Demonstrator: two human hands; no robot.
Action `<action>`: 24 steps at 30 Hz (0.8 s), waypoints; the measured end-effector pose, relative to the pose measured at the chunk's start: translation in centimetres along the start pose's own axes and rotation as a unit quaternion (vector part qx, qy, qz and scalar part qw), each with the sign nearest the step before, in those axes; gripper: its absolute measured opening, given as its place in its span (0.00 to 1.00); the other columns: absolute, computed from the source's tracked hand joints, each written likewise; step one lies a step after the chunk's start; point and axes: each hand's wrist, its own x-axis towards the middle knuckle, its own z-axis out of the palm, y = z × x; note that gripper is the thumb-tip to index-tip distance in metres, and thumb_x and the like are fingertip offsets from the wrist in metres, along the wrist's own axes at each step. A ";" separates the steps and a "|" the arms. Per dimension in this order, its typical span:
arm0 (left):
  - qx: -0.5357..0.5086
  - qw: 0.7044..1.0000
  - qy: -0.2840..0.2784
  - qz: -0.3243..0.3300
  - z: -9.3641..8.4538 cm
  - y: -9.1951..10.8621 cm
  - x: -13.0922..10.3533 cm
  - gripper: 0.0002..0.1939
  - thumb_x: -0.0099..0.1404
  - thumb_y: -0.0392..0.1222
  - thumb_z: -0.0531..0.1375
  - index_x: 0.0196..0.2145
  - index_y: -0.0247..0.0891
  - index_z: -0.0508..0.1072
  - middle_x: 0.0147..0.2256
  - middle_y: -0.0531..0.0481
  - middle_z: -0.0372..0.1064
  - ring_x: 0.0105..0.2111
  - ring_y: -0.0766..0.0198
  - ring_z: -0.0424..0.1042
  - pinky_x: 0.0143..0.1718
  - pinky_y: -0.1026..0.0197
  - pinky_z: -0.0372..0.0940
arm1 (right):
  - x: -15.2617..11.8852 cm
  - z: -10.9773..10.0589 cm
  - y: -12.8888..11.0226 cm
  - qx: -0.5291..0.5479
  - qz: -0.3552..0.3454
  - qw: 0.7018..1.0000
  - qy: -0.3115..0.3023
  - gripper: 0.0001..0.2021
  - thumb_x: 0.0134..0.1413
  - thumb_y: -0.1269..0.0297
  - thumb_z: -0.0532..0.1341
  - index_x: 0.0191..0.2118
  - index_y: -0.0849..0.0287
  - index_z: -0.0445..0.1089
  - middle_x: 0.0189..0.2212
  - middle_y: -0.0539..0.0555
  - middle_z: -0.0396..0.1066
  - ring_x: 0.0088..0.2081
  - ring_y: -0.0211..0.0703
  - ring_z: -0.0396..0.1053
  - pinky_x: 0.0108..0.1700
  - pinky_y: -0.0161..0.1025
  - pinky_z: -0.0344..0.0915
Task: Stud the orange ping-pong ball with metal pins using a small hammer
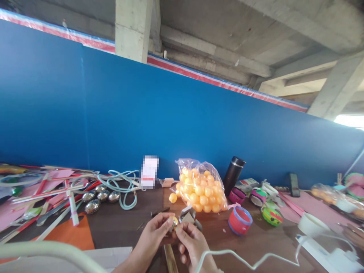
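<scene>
Both my hands meet low in the middle of the view, over the dark brown table. A small ball, partly shiny silver and partly orange, is between their fingertips. My left hand pinches it from the left with thumb and forefinger. From the right, the thumb and forefinger of my right hand close against its edge; whether they grip a thin piece there I cannot make out. Just behind my fingers lie crumpled grey pieces. Beyond them stands a clear plastic bag of orange balls, with one loose orange ball beside it.
Several shiny silver balls and a pale blue cord lie left, near strips and pink paper. A black flask, a red-and-blue tape roll and a power strip are right. A white cable crosses the front.
</scene>
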 end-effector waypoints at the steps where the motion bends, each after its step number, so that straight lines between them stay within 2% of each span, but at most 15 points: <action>1: 0.002 1.000 0.001 0.000 0.1 0.1 0.0 0.15 0.53 0.47 0.62 0.35 0.35 0.71 0.28 0.51 0.70 0.25 0.67 0.67 0.32 0.59 0.66 | 0.1 -0.1 0.1 -0.001 0.000 1.000 -0.004 0.19 0.38 0.49 0.65 0.24 0.60 0.63 0.11 0.41 0.59 0.10 0.22 0.48 0.10 0.23 0.44; 6: 0.011 1.000 -0.001 -0.005 0.1 0.2 0.0 0.15 0.53 0.47 0.62 0.36 0.35 0.71 0.26 0.52 0.70 0.25 0.67 0.67 0.30 0.60 0.66 | 0.3 -0.5 0.7 -0.001 -0.002 1.000 -0.024 0.18 0.43 0.49 0.62 0.24 0.60 0.62 0.11 0.40 0.58 0.10 0.22 0.48 0.10 0.23 0.44; 15: 0.000 1.000 0.001 0.000 0.0 0.0 0.1 0.15 0.52 0.48 0.63 0.34 0.35 0.71 0.26 0.51 0.70 0.25 0.66 0.68 0.29 0.61 0.66 | 0.1 -0.1 0.3 0.009 0.002 0.999 -0.039 0.20 0.40 0.46 0.63 0.23 0.60 0.61 0.08 0.39 0.55 0.08 0.22 0.47 0.10 0.24 0.43; 24: -0.012 1.000 0.000 -0.002 0.2 0.4 -0.2 0.16 0.50 0.48 0.64 0.34 0.36 0.72 0.25 0.52 0.70 0.24 0.66 0.68 0.29 0.60 0.66 | -0.1 0.1 0.0 0.009 -0.002 0.999 -0.039 0.20 0.40 0.46 0.63 0.23 0.60 0.61 0.09 0.39 0.55 0.09 0.22 0.46 0.10 0.24 0.41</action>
